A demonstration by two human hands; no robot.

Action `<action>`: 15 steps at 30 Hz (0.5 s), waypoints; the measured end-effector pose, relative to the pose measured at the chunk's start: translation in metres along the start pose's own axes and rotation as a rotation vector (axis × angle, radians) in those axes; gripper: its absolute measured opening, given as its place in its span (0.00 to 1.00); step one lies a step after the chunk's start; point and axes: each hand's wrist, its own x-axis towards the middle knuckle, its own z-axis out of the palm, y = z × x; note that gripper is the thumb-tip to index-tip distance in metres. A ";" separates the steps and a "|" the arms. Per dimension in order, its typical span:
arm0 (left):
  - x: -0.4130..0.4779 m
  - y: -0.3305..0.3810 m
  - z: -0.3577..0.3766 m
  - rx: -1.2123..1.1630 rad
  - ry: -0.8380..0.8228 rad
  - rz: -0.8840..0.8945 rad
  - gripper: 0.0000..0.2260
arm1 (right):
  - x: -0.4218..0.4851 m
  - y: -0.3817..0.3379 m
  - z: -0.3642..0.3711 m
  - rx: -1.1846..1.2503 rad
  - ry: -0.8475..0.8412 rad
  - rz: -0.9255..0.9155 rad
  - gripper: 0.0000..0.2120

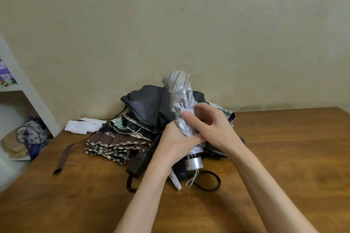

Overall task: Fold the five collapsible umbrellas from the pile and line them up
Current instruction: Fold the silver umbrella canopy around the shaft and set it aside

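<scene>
Clutched upright in the left hand (175, 143), fingers wrapped round its bunched middle: silver umbrella (181, 96). Pinched just above that grip by the right hand (213, 127). Below the grip, silver handle (194, 163). Behind and left of the grip, piled black umbrella (149, 105) and brown checked umbrella (115, 144) on wooden table (287, 157).

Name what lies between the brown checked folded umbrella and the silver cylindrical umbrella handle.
Head view: a black rectangular plastic handle, then the wrist of the left hand.
</scene>
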 end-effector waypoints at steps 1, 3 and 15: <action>-0.002 0.002 0.010 0.094 -0.045 0.026 0.27 | 0.000 0.001 -0.005 0.005 0.040 0.030 0.17; -0.006 0.006 0.029 0.167 -0.159 0.044 0.33 | 0.000 0.003 -0.023 0.015 0.088 0.115 0.15; 0.002 0.032 0.108 0.459 -0.135 0.308 0.23 | -0.029 0.063 -0.166 -0.444 0.442 0.439 0.19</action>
